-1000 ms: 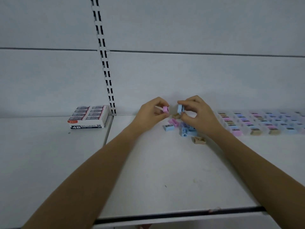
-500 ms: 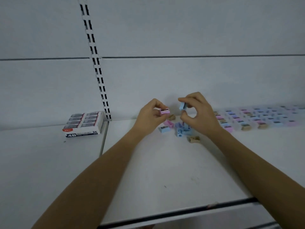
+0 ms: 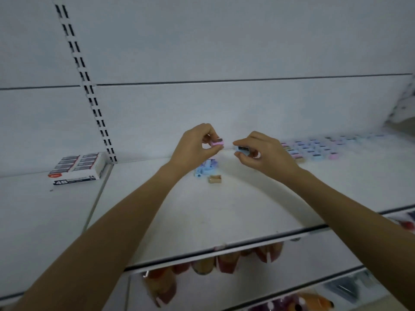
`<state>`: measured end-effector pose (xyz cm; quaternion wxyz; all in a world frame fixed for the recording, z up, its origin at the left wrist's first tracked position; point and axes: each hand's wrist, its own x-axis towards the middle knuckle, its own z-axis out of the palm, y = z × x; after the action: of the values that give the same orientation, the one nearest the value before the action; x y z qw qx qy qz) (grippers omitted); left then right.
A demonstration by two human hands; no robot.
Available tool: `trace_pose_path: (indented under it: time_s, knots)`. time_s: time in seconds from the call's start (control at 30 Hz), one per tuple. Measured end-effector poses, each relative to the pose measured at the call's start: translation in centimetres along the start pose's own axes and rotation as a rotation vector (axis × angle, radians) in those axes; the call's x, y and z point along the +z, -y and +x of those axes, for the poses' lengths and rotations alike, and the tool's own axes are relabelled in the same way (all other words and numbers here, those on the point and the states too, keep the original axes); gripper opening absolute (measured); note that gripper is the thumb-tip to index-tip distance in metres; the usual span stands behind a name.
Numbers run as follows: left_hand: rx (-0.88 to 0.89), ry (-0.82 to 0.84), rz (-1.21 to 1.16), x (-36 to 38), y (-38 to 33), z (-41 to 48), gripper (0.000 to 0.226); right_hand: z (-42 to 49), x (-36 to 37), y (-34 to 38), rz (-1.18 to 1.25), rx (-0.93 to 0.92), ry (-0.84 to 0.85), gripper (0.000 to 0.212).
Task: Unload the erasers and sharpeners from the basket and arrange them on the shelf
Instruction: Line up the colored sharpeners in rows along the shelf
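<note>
Pink sharpener (image 3: 217, 142) is pinched in the left grip (image 3: 195, 149), blue sharpener (image 3: 242, 150) in the right grip (image 3: 267, 153); both are held above the shelf (image 3: 224, 209). Loose sharpener pile (image 3: 206, 168) lies below, between the grips. Arranged rows (image 3: 312, 149) sit just right of the right grip. Advised: each piece oriented to match the rows, then set at the near row end without neighbours being nudged. Eraser box (image 3: 77, 168) is parked well left of the left grip, past the slotted upright (image 3: 89, 90). Basket not seen.
</note>
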<state>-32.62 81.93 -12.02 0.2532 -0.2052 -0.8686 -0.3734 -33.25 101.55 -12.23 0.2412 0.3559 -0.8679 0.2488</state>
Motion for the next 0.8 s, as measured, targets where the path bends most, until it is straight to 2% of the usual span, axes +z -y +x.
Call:
trace_pose_path:
  time_s: [0.17,0.4,0.63,0.8]
  knots:
    - [0.144,0.053,0.239,5.0,-6.1,2.7,0.022,-6.0,-6.5,-4.2,-0.031,0.016,0.025,0.023]
    - [0.286,0.128,0.295,16.0,-16.5,7.3,0.025,-15.8,-16.4,-13.2,-0.174,0.175,0.070,0.020]
    - [0.330,0.293,0.291,25.5,-22.4,10.9,0.023,-20.6,-22.6,-19.9,-0.277,0.321,0.057,0.026]
    - [0.228,0.298,0.259,28.1,-21.8,13.9,0.024,-20.7,-24.4,-23.9,-0.292,0.363,0.017,0.029]
